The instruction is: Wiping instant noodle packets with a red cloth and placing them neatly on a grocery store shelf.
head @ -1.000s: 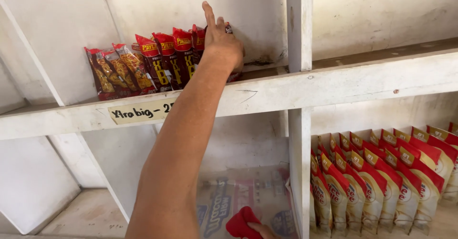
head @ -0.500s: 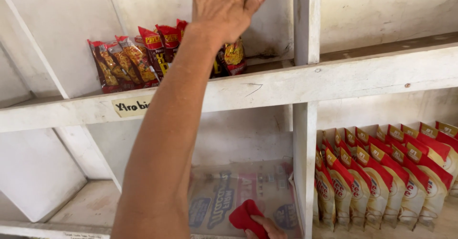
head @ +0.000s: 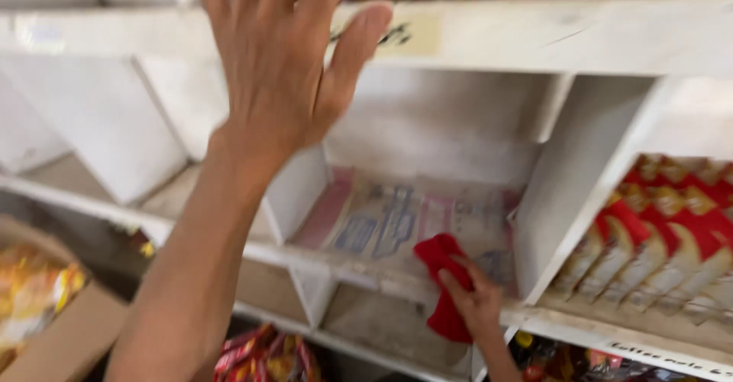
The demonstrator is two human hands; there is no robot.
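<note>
The left hand (head: 279,69) is raised with spread fingers, nothing held, in front of the white shelf (head: 580,42). A red cloth (head: 443,283) is gripped by the right hand (head: 477,302), apparently at the lower compartment's near edge, left of red packets (head: 657,237).

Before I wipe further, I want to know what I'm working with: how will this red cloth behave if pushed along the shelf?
The red cloth looks floppy: it bunches and droops over the shelf edge under the right hand. Probably light, since a loose grip carries it. It may drag rather than slide on the printed paper liner.
</note>
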